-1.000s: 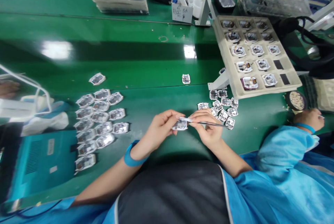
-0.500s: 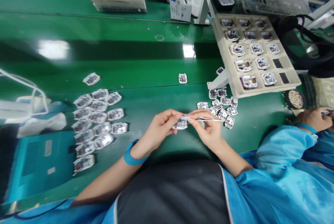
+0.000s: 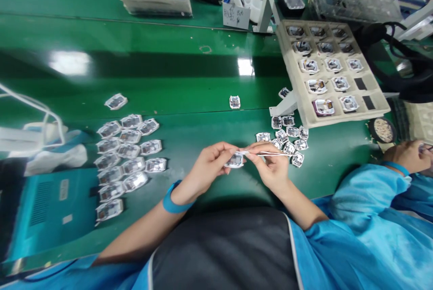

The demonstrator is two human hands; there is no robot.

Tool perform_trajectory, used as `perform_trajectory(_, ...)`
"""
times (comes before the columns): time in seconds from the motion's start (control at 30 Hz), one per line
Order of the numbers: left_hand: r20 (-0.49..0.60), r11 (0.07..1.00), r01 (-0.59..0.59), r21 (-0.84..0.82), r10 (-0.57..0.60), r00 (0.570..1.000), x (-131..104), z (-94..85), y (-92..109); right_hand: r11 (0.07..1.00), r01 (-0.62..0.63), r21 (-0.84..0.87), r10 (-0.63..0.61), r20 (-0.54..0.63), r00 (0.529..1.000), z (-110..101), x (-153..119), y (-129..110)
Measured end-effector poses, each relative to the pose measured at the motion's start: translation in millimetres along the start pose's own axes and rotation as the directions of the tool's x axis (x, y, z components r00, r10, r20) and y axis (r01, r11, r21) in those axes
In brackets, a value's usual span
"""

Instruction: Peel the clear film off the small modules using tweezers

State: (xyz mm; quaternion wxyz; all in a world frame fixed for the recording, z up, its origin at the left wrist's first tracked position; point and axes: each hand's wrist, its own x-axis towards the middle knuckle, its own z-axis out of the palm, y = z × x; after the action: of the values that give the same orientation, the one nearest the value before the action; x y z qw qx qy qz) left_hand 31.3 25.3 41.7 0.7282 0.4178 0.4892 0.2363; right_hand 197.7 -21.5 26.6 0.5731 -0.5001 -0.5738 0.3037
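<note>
My left hand point(image 3: 210, 166) is closed, pinching a small white-framed electronic housing point(image 3: 236, 160), like a watch case, with grey parts inside. Thin metal tweezers point(image 3: 277, 154) lie in the closed fingers of my right hand point(image 3: 273, 173), their shaft pointing right. The fingertips of both hands meet at the housing's upper edge, where they hide the tweezers' tips. Just beyond my right hand sits a cluster of similar housings point(image 3: 281, 136). To the left of my left hand, more housings point(image 3: 129, 150) lie in rows. A single housing point(image 3: 234, 102) rests farther ahead.
A beige compartment tray point(image 3: 345, 117) with housings stands raised at the right. Behind are stacked clear trays point(image 3: 154, 3) and a white box of syringes point(image 3: 236, 17). A round dish point(image 3: 382, 129) sits near a co-worker's hand point(image 3: 404, 154). A teal case point(image 3: 50, 213) lies left.
The view has shifted very slightly. My hands keep the same hold on the housing and the tweezers, with the tweezers turned a little.
</note>
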Motion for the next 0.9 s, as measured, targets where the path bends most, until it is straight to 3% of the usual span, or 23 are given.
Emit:
perform_trajectory(0.27,-0.007,0.999,-0.031,-0.015,0.031,0.999,0,0.2,-1,0.977,0.163,-0.135,-0.159,0.037,0.986,-2,0,-5)
perform_trajectory(0.43,0.103,0.995,-0.102,0.009,0.1,0.99,0,-4.1,1,0.999,0.029,-0.012,-0.029,-0.005,1.0,-1,-3,1)
perform_trajectory(0.67,0.096,0.978,-0.169,0.126,0.157,0.983,-2,-5.4,-1,0.999,-0.011,0.045,0.012,-0.036,0.999,2,-5,6)
perform_trajectory(0.9,0.021,0.981,-0.181,0.064,0.18,0.983,0,-0.8,-4,0.994,0.09,-0.063,-0.089,0.013,0.996,2,-5,9)
